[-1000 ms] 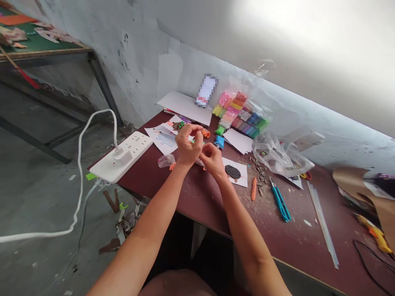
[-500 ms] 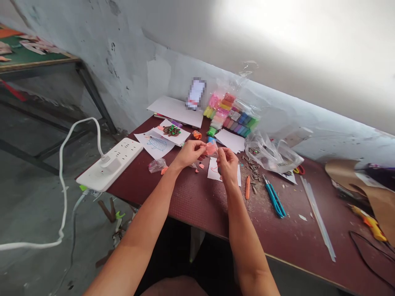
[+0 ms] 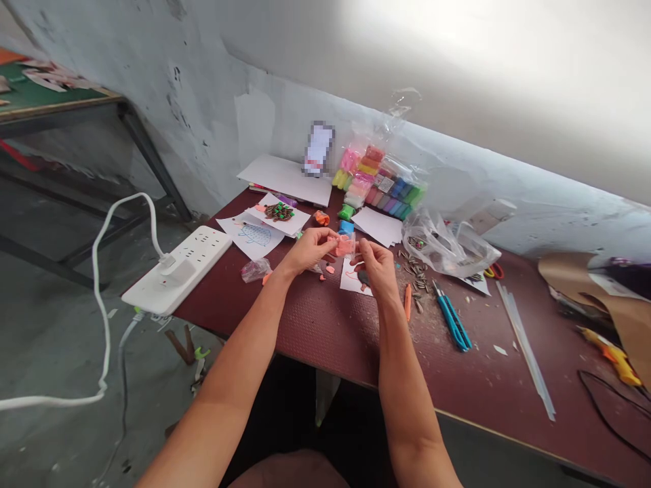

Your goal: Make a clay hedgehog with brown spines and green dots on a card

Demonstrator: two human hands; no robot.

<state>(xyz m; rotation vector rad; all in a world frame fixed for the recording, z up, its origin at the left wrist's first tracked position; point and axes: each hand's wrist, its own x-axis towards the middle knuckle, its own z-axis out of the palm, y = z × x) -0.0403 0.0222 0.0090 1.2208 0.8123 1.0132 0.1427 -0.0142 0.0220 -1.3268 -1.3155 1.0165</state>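
Note:
Between the fingers of my left hand [image 3: 311,249] is a small clear packet of coral-pink clay [image 3: 344,245], raised above the table. My right hand [image 3: 377,266] is closed at the packet's right edge, its fingertips pinching the clear wrapper. Beneath my right hand lies a white paper [image 3: 350,279] with a line drawing and a dark piece [image 3: 363,278] on it. Small pink clay bits [image 3: 330,270] rest on the table below the packet. A blue clay packet [image 3: 346,228] and an orange clay lump [image 3: 321,218] sit just behind my hands.
Multicoloured clay packs [image 3: 386,186] stand against the wall. Sunflower seeds [image 3: 418,272], an orange stick [image 3: 407,302] and turquoise snips [image 3: 451,317] lie right. Seed-covered clay [image 3: 279,211] rests on paper at left. A power strip [image 3: 178,271] covers the left edge; a yellow glue gun [image 3: 613,356] lies far right.
The pink packet now faces me more broadly between my hands. My right hand has shifted slightly, uncovering more of the dark piece on the paper. The whole view has moved a little.

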